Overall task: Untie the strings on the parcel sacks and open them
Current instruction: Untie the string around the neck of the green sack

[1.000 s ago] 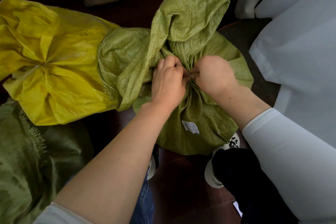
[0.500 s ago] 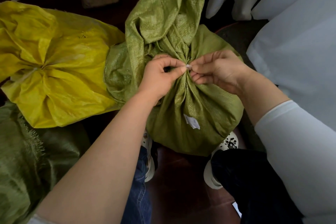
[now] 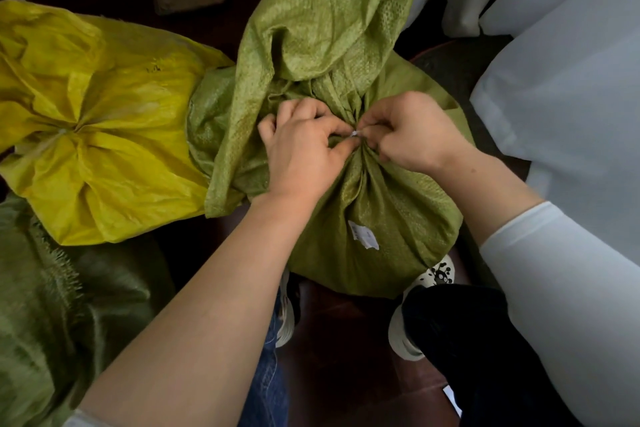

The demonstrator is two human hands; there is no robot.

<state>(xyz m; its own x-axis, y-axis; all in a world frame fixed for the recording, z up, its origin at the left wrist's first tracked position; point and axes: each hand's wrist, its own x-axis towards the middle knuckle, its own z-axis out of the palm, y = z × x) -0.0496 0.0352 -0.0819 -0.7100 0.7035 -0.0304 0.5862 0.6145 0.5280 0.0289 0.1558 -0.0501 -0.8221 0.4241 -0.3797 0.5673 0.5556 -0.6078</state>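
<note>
A green woven parcel sack [image 3: 381, 211] stands on the floor between my feet, its neck gathered tight and its loose top flap [image 3: 332, 10] standing up behind. A thin white string [image 3: 355, 134] shows at the gathered neck. My left hand [image 3: 301, 149] and my right hand [image 3: 412, 130] meet at that knot, and the fingertips of both pinch the string. A small white label [image 3: 363, 234] is stuck on the sack's front.
A yellow sack [image 3: 104, 135] tied at its middle lies to the left, touching the green one. A darker green sack [image 3: 52, 305] fills the lower left. White curtains [image 3: 561, 80] hang at the right. My shoes [image 3: 436, 274] stand on dark red floor.
Both hands have closed in tighter on the knot, fingers more curled than half a second ago. The sack's top flap has swung to the right and spread wider.
</note>
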